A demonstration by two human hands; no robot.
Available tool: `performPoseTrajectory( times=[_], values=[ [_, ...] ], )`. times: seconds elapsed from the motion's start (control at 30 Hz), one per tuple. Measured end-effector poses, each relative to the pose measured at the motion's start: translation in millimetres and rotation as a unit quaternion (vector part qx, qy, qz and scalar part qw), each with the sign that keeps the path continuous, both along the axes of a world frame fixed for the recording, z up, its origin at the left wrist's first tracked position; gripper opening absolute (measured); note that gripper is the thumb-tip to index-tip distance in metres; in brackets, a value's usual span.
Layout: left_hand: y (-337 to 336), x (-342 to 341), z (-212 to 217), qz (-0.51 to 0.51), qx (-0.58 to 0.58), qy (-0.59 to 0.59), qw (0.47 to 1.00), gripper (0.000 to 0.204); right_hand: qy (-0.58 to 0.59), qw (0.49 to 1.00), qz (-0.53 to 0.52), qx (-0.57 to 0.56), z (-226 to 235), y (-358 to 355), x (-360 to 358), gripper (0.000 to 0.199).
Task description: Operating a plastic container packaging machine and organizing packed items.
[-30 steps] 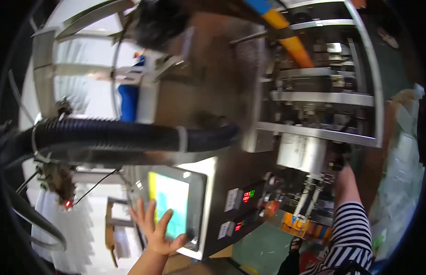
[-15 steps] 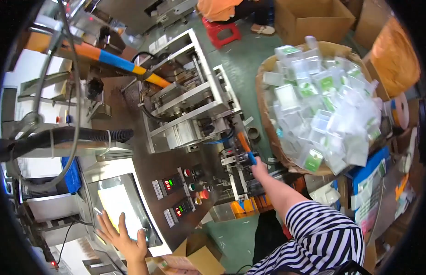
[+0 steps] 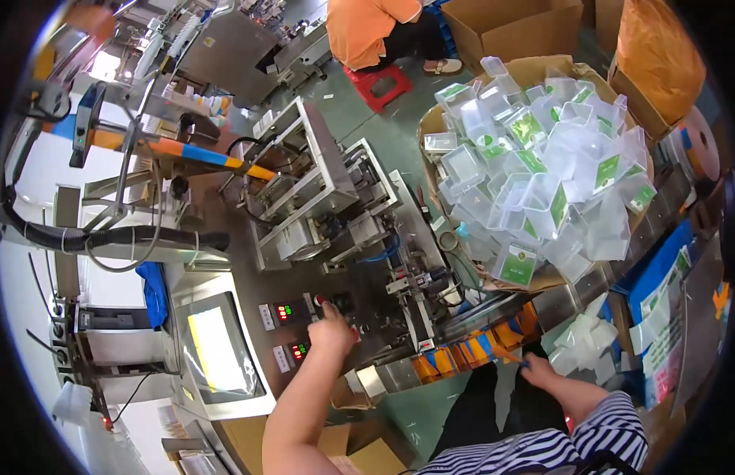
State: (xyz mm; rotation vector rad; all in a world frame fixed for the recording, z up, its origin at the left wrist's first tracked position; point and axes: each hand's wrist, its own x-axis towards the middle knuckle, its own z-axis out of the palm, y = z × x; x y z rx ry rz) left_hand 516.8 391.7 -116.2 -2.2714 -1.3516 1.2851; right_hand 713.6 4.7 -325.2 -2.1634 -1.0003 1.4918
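Evidently the left hand (image 3: 331, 331) curls, sparing one finger for the red push button (image 3: 319, 300) ahead; the right hand (image 3: 539, 370) (well apart) grips a slim orange-and-blue tool (image 3: 507, 354).

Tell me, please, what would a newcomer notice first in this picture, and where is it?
The heap of clear plastic boxes, some with green labels, in a cardboard box at upper right would probably come first. Next is the steel machine near the centre, its two small displays glowing red and green, with the left hand at a red button. At the top, a person in orange sits on a red stool.
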Motion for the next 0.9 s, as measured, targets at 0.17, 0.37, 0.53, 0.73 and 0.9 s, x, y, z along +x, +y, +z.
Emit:
performPoseTrajectory(
  times=[0.17, 0.37, 0.53, 0.73, 0.9],
  values=[
    [26.1, -9.1, -38.7, 0.055, -0.023, 0.117, 0.991, 0.069, -0.081, 0.99, -0.082, -0.076, -33.8, -103.0, 28.9, 0.018],
    [50.2, 23.1, -63.4, 0.067, -0.016, 0.117, 0.991, 0.075, -0.165, 0.982, 0.032, -0.089, -64.9, -133.4, 18.9, 0.012],
    [21.3, 67.3, -155.1, 0.058, -0.192, -0.307, 0.93, 0.058, -0.145, 0.986, 0.012, -0.081, -102.1, -97.9, -19.3, 0.015],
    [47.2, 96.4, -329.0, 0.204, -0.052, -0.569, 0.795, 0.076, -0.172, 0.968, 0.144, -0.112, -119.1, -77.8, -34.3, 0.018],
    [103.4, 90.9, -398.5, 0.234, 0.156, -0.578, 0.766, 0.083, -0.181, 0.951, 0.211, -0.131, -117.9, -59.0, -31.7, 0.021]
  ],
)
